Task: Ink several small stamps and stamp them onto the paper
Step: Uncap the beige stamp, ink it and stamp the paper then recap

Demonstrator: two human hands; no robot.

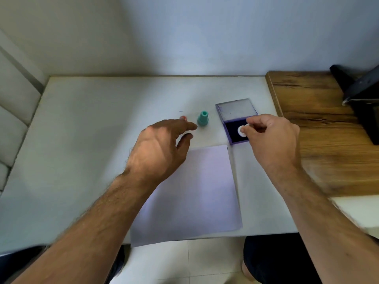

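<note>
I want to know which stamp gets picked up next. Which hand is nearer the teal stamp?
Left. The left hand has fingertips just left of the teal stamp; the right hand is farther right, over the ink pad.

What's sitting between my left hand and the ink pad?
The teal stamp stands upright between the left hand and the ink pad, seen in the head view.

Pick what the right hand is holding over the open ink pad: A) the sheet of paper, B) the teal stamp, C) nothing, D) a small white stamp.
D: the right hand pinches a small white stamp above the ink pad, while the teal stamp stands apart on the table.
</note>
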